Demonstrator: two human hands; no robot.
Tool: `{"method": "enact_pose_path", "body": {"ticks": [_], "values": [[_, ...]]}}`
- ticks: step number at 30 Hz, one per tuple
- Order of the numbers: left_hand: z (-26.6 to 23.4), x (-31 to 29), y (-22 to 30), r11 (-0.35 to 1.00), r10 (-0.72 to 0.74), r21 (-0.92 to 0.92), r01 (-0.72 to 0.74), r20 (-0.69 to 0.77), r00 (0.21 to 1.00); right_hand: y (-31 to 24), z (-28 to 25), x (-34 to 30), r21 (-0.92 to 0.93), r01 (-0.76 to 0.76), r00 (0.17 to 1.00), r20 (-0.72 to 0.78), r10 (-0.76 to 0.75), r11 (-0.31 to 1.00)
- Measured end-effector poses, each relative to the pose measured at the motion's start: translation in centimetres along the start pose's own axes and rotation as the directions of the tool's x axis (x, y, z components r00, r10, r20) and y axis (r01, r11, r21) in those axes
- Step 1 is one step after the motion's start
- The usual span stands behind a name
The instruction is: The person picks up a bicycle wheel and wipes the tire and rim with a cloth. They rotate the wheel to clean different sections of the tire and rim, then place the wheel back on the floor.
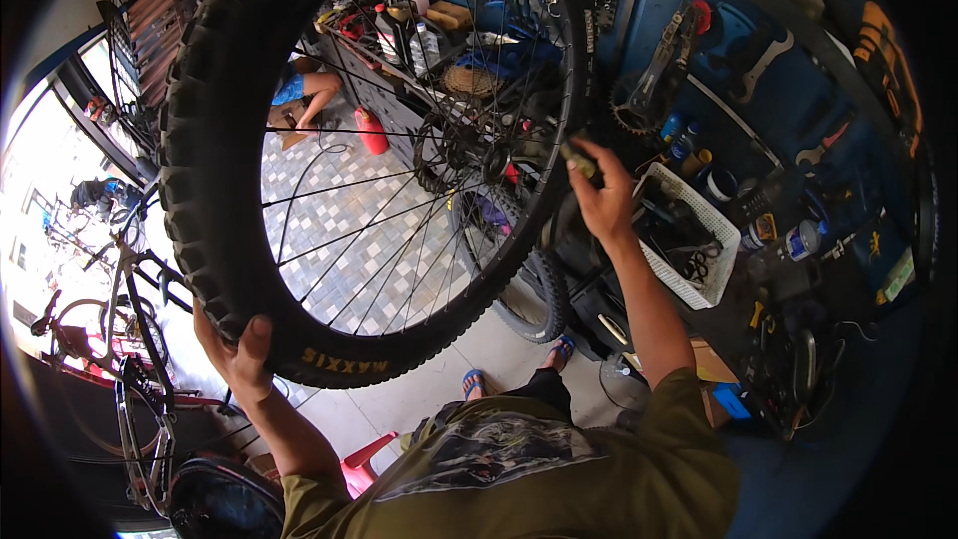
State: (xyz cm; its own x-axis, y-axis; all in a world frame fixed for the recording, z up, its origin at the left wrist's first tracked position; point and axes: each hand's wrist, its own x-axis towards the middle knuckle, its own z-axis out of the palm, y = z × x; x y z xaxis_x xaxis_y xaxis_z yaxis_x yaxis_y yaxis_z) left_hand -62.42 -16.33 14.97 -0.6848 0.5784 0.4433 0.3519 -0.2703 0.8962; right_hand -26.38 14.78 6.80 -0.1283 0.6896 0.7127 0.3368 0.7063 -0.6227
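Observation:
A large bicycle wheel with a knobby black tire fills the upper middle, held up and tilted in front of me. Its thin black spokes run to a hub with a disc rotor beside it. At the tire's lower left, my left hand is closed on the tread, thumb on the near side and fingers mostly hidden behind. On the right side of the rim, my right hand pinches a small brass-green fitting. Its exact kind is unclear, and I cannot tell whether it touches the rim.
A white perforated basket with dark parts stands on the cluttered bench at right. Wrenches hang on the blue wall. Another bicycle wheel is below. A bike frame stands at left, a pink stool near me. Another person's leg shows beyond the spokes.

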Motion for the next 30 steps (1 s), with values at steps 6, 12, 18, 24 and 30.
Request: {"method": "enact_pose_path", "body": {"ticks": [6,12,18,24,30], "values": [[0.4,-0.5,0.4,1.0,0.01,-0.01,-0.01,-0.04,0.999,-1.1,0.5,0.1,-0.165,0.234,0.957,0.213,-0.197,0.958],[-0.2,-1.1,-0.2,1.0,0.001,-0.005,-0.001,-0.014,1.0,-1.6,1.3,-0.2,-0.027,0.103,0.989,0.109,-0.099,0.994],[-0.1,-1.1,0.0,1.0,-0.018,-0.004,0.018,-0.018,1.0,-4.2,4.5,-3.5,0.793,-0.604,0.609,0.397,0.686,0.077],[0.0,-1.1,0.0,1.0,-0.001,0.004,0.001,-0.041,0.999,-6.4,6.0,-2.0,0.795,-0.566,0.548,0.559,0.622,-0.217],[-1.7,-1.0,-2.1,0.993,0.084,0.085,-0.085,0.022,0.996,-6.2,5.2,-0.5,0.744,-0.668,0.535,0.49,0.688,-0.01]]}}
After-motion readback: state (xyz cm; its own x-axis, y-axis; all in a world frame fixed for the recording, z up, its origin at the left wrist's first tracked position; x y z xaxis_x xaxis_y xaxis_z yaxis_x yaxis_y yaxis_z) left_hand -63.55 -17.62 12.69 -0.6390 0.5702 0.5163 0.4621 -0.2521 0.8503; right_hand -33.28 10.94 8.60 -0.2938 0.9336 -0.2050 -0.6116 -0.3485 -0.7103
